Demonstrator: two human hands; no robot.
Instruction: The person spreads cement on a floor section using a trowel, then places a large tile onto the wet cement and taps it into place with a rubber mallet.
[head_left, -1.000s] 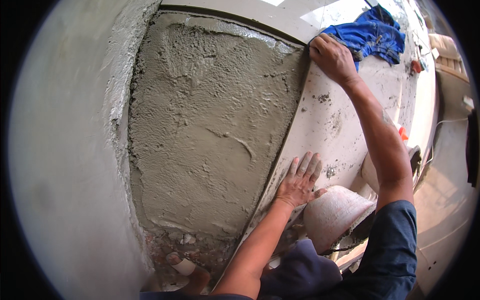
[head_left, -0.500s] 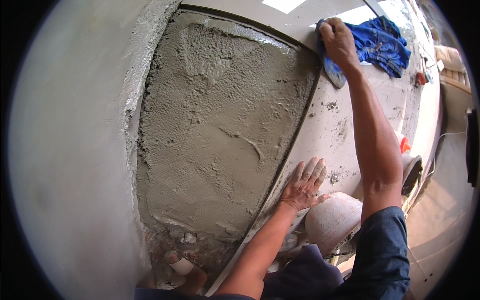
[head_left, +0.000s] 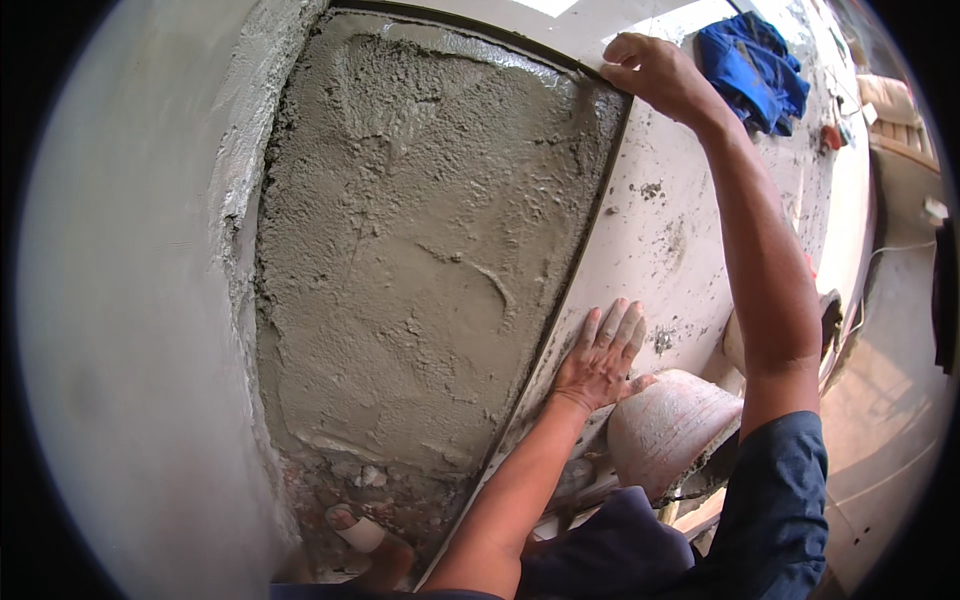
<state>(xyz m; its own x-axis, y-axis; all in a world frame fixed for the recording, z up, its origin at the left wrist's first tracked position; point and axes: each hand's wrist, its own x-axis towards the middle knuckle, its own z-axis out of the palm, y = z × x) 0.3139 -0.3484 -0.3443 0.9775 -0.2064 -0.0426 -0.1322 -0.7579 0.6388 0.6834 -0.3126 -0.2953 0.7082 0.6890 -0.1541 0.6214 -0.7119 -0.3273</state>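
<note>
My left hand (head_left: pixel 597 362) lies flat with fingers spread on the pale tile (head_left: pixel 690 215), beside a dark edge strip (head_left: pixel 590 255). At the far right corner of the wet grey mortar (head_left: pixel 410 250), my right hand (head_left: pixel 660 75) is at the strip, its fingers curled in toward the thumb. Whatever may be between those fingertips is too small to make out. Apart from that hand, to its right, a crumpled blue cloth (head_left: pixel 752 75) rests on the tile. The mortar surface is rough, with a curved ridge near the middle.
A smooth grey wall (head_left: pixel 130 300) with a ragged lower edge borders the mortar on the left. A cement-stained pale bucket (head_left: pixel 660 425) lies tilted near my left hand. Mortar crumbs (head_left: pixel 663 340) dot the tile. A foot (head_left: pixel 345 518) shows near broken rubble (head_left: pixel 400 500).
My right hand has let go of the blue cloth and moved left to the corner of the strip. The left hand stays flat on the tile. The view has shifted slightly.
</note>
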